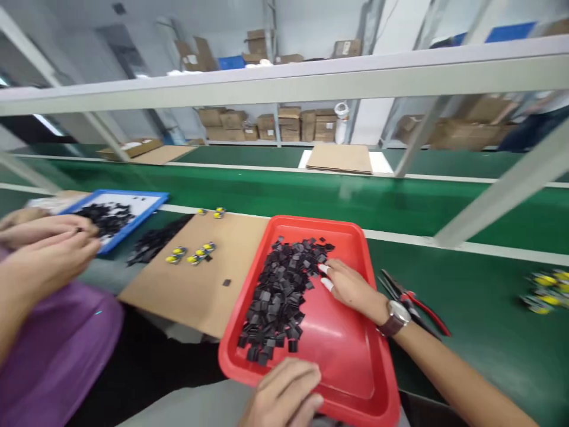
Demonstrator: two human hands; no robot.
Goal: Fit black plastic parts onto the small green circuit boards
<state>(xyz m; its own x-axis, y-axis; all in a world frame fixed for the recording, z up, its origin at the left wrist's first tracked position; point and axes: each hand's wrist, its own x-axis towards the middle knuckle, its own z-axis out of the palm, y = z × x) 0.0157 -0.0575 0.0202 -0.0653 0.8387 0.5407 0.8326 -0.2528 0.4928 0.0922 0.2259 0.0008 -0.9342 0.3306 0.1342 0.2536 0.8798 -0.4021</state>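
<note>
Black square pieces (280,290), many, heaped in red tray (355,379) at near edge of green worktop (480,296), covering left half of tray; right half bare. Right hand (353,287), with wristwatch (395,319), resting inside tray, white-capped fingertips (325,270) touching upper edge of heap; grip half closed, cannot tell whether one piece is pinched. Left hand (284,394) closed on near rim of tray, steadying it. On cardboard sheet (195,284) to the left: several small yellow parts (191,255), one single black piece (226,283) lying apart, loose dark pile (153,243) at far left corner. Red-handled pliers (413,299) just right of tray, untouched. More yellow parts (544,290) well apart at far right. Co-worker's hands (44,243) at left near blue tray (120,216) with similar black pieces. Judging from full heap and few yellow parts set out: early stage, most pieces not yet handled.
</note>
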